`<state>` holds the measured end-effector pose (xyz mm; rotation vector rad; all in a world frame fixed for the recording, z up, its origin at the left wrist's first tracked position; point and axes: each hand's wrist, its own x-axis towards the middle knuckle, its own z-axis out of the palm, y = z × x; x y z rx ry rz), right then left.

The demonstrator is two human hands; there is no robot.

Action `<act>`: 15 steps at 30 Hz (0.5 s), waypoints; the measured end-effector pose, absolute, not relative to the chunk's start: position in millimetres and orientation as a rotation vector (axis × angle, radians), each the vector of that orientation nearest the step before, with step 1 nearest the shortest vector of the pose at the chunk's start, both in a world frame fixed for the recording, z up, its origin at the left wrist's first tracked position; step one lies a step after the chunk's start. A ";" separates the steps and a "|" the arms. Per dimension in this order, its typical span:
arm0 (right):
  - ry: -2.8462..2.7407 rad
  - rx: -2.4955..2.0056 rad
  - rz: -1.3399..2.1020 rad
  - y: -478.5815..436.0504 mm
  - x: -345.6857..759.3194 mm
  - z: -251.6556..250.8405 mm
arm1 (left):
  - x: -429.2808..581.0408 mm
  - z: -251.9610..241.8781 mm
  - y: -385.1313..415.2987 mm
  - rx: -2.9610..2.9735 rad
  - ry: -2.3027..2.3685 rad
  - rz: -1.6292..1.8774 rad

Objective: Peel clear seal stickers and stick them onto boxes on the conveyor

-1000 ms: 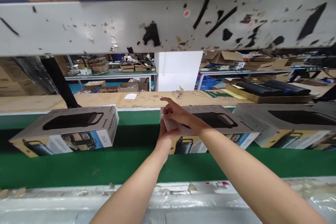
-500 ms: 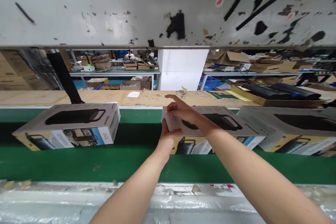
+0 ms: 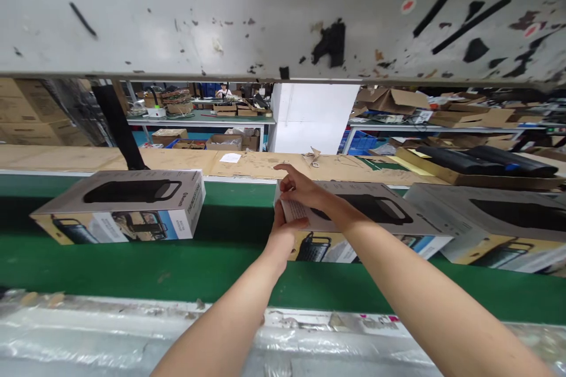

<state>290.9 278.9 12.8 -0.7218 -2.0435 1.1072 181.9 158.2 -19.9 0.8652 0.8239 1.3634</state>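
A printed speaker box (image 3: pixel 325 247) lies on the green conveyor belt in front of me, its top showing a black speaker with a handle. My left hand (image 3: pixel 282 235) grips its left end, thumb along the near top edge and fingers on the end face. Over the top left corner is my right hand (image 3: pixel 303 191), index finger stretched forward, thumb and other fingers curled together at the edge. Whatever is between those fingers is too small to make out. My right forearm hides part of the box's top and front.
A matching box (image 3: pixel 141 194) sits on the belt (image 3: pixel 177 271) to the left, another (image 3: pixel 508 218) close on the right. Cardboard (image 3: pixel 256 168) covers the ledge behind. A tray (image 3: pixel 477 177) with black speakers stands there. A grey beam (image 3: pixel 221 29) crosses overhead.
My view has swung slightly left, so the background and beam have shifted right in the picture. Both hands stay at the left end of the same box, the right fingers slightly more curled.
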 end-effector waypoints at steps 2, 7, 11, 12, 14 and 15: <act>-2.060 -0.739 1.058 279.6 288.3 11.3 | 179.9 -21.5 158.5 0.863 0.824 1.363; -2.083 -0.816 0.911 282.3 282.1 6.2 | 175.6 -31.1 166.3 0.875 0.821 1.364; -2.022 -0.934 0.725 282.3 279.2 -2.7 | 173.1 -39.8 172.9 0.820 0.893 1.379; -2.005 -0.952 0.676 279.9 279.9 -4.4 | 172.4 -41.2 173.3 0.811 0.909 1.380; -2.020 -0.930 0.596 271.4 283.5 -6.0 | 170.5 -43.1 172.7 0.792 0.941 1.388; -2.059 -0.890 0.568 265.8 286.1 -5.6 | 169.5 -43.7 172.0 0.784 0.955 1.394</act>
